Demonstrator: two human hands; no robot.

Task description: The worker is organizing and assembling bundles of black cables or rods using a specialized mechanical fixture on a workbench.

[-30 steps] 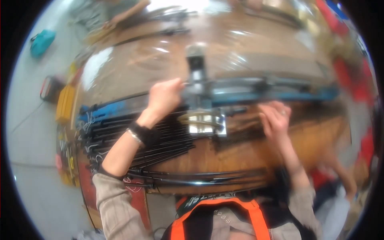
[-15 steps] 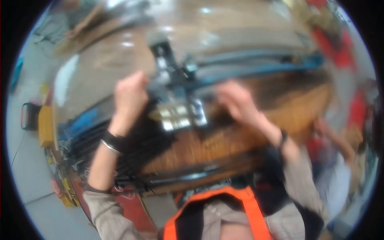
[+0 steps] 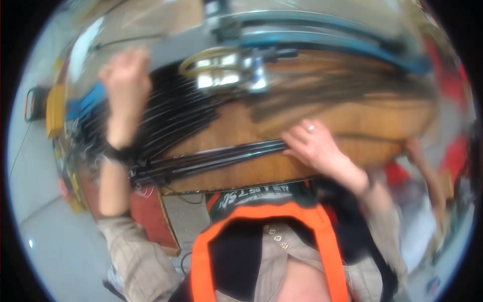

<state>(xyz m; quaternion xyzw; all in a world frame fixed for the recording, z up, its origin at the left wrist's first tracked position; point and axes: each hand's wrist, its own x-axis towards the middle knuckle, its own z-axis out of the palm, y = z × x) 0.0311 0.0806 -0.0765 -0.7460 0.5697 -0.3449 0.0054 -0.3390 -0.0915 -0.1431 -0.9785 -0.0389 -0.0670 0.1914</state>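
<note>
My right hand (image 3: 314,143) is over the near part of the wooden table (image 3: 221,131). Its fingers close on the right end of several long, glossy black strips (image 3: 226,153), and a ring shows on one finger. My left hand (image 3: 128,75) is raised at the left, above a spread of thin black strips (image 3: 171,105). Its fingers are curled in, and blur hides anything inside them. Between the hands, farther back, stands a small fixture with silver metal blocks (image 3: 219,73) and a yellowish hose (image 3: 188,65).
Behind the fixture a curved-looking blue rail (image 3: 342,43) runs to the right. A dark bundle (image 3: 322,90) lies on the table's right half. A co-worker's arm (image 3: 425,171) reaches the right edge. A yellow box (image 3: 55,110) and a red board (image 3: 151,221) are at the left.
My right hand has left the fixture and come nearer, onto the black strips. My left hand has moved left, away from the fixture. The whole view has shifted, so the table appears higher.
</note>
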